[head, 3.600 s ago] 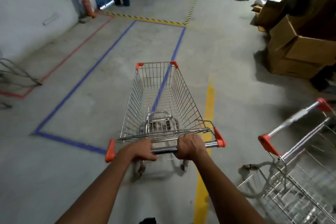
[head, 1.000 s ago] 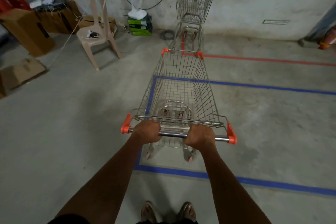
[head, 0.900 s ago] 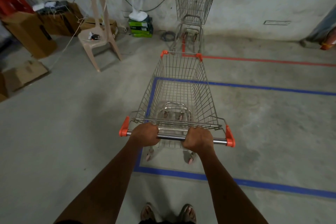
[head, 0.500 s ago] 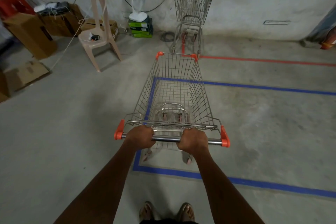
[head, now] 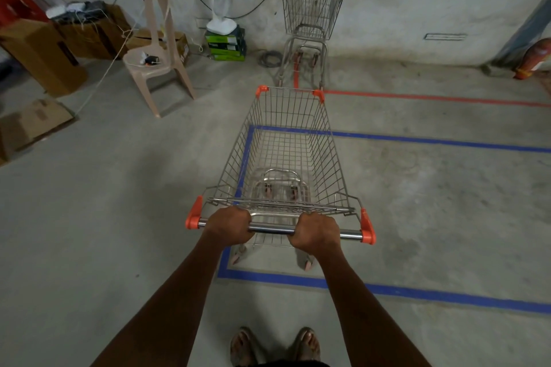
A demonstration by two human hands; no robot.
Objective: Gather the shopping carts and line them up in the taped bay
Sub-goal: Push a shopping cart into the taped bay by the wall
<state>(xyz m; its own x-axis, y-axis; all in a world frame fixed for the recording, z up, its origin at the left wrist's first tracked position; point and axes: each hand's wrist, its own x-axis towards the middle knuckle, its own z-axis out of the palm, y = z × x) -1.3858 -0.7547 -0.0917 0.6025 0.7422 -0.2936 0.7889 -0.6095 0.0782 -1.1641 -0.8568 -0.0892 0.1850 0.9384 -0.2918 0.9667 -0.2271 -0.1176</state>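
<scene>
We nudge the shopping cart [head: 286,158] left along the blue-taped bay [head: 387,287] edge, left hand [head: 229,225] and right hand [head: 316,232] both wrapped tight round its handlebar [head: 272,229]; nearly parked.

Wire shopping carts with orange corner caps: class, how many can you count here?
2. One wire shopping cart is gripped at its handle by both hands, standing at the blue-taped bay's left corner. The other cart stands against the far wall. More may be out of view.

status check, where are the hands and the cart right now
Left hand and right hand both grip the cart handle. Cart sits at the blue taped bay's left corner. Second cart parked ahead by the wall.
</scene>
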